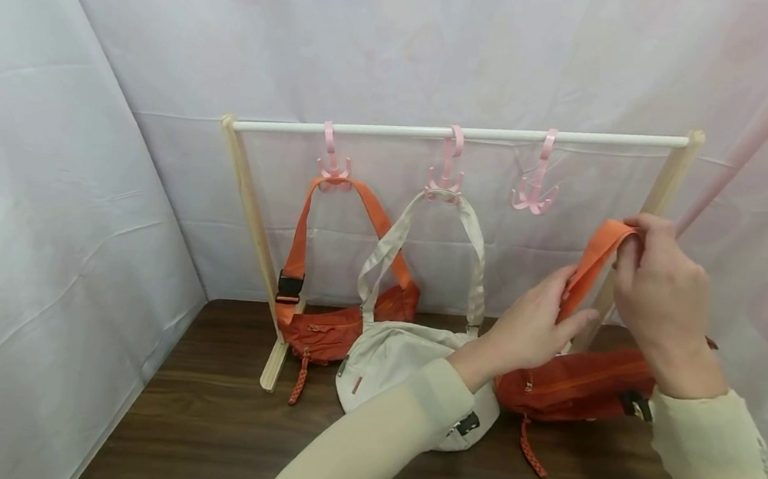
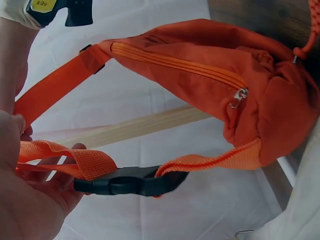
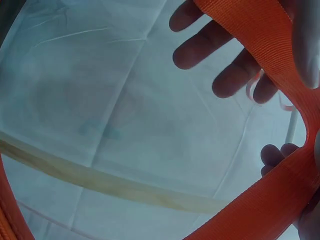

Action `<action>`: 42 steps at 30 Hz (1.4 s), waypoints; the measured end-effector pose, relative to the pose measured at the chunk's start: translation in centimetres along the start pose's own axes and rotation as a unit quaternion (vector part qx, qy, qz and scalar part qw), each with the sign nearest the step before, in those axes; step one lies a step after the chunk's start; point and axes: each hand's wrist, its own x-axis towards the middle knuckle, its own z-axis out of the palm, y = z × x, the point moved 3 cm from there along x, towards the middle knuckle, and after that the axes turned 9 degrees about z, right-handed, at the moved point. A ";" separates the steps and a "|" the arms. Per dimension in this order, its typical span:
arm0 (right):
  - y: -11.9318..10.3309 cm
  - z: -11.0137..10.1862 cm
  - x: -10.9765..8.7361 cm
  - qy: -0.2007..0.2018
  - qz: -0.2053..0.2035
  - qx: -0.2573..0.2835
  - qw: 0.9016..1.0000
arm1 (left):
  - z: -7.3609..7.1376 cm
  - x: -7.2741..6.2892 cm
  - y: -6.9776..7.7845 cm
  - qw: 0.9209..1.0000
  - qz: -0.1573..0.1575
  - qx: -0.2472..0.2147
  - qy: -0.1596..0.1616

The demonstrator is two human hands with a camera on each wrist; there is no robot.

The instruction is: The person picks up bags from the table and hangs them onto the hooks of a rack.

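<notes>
In the head view, my right hand point(image 1: 663, 297) pinches the top of an orange strap point(image 1: 593, 263). Lower on that strap, my left hand point(image 1: 536, 320) has its fingers on one side and its thumb on the other. The strap belongs to a red-orange waist bag point(image 1: 567, 384), which hangs down at the right with a braided zip pull point(image 1: 532, 448) dangling. Close to my left hand, the left wrist view shows a black side-release buckle point(image 2: 130, 182), fastened on the strap. Orange webbing point(image 3: 265, 210) crosses the right wrist view, where several fingers lie behind it.
A white rod point(image 1: 394, 129) on wooden posts point(image 1: 248, 207) carries three pink hooks. An orange-strapped bag point(image 1: 333, 331) hangs from the left hook point(image 1: 334, 161), a cream bag point(image 1: 406, 365) from the middle hook point(image 1: 446, 168). The right hook point(image 1: 535, 185) bears nothing. Below is a dark wooden table point(image 1: 201, 407).
</notes>
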 end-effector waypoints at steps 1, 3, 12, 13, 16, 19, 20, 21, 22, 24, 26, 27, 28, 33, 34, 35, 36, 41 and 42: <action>-0.1 0.0 0.1 0.001 0.001 0.002 1.000 | -0.1 0.1 0.1 1.000 0.004 -0.001 0.007; -0.3 -0.1 0.3 0.004 0.001 0.003 1.000 | -0.4 0.3 0.4 1.000 0.018 -0.006 0.024; -1.3 0.0 1.3 0.023 0.018 0.019 0.999 | -2.5 0.6 1.1 0.994 0.050 -0.025 0.093; -1.5 0.0 1.4 0.022 0.022 0.021 0.999 | -2.8 0.5 1.1 0.993 0.050 -0.026 0.102; -1.9 0.1 1.6 0.011 0.028 0.024 0.999 | -3.7 0.4 0.9 0.989 0.053 -0.028 0.133; -2.4 0.2 1.8 -0.005 0.029 0.027 0.999 | -4.7 0.2 0.6 0.986 0.053 -0.027 0.155; -2.5 0.2 1.8 -0.010 0.026 0.026 0.999 | -5.1 0.1 0.5 0.986 0.051 -0.022 0.160; -2.7 0.3 1.8 -0.014 0.024 0.028 0.999 | -5.4 0.1 0.4 0.985 0.050 -0.022 0.164; -2.8 0.4 1.9 -0.015 0.022 0.030 0.999 | -5.7 0.0 0.3 0.985 0.050 -0.023 0.166; -3.1 0.5 1.9 -0.017 0.017 0.030 0.999 | -6.3 0.0 0.1 0.983 0.053 -0.023 0.173; -3.4 0.7 2.0 -0.021 0.009 0.029 0.999 | -6.8 0.1 -0.1 0.982 0.058 -0.032 0.178; -3.5 0.7 2.1 -0.022 0.006 0.029 0.999 | -7.0 0.2 -0.1 0.981 0.063 -0.040 0.180; -3.6 0.8 2.1 -0.024 0.002 0.029 0.999 | -7.3 0.2 -0.1 0.980 0.067 -0.044 0.182; -3.9 1.0 2.4 -0.029 -0.009 0.034 0.999 | -8.8 0.5 0.2 0.976 0.078 -0.047 0.197; -4.0 1.0 2.5 -0.029 -0.009 0.037 0.999 | -9.1 0.5 0.2 0.976 0.078 -0.049 0.199; -4.1 1.0 2.6 -0.028 -0.010 0.038 0.999 | -9.3 0.6 0.2 0.975 0.078 -0.051 0.201; -4.2 1.1 2.7 -0.028 -0.010 0.042 0.999 | -9.6 0.6 0.2 0.975 0.079 -0.052 0.203; -4.7 1.5 3.1 -0.044 -0.001 0.059 0.997 | -11.0 0.9 -0.1 0.972 0.095 -0.051 0.210; -4.7 1.6 3.1 -0.052 0.006 0.065 0.996 | -11.3 0.9 -0.2 0.972 0.098 -0.046 0.210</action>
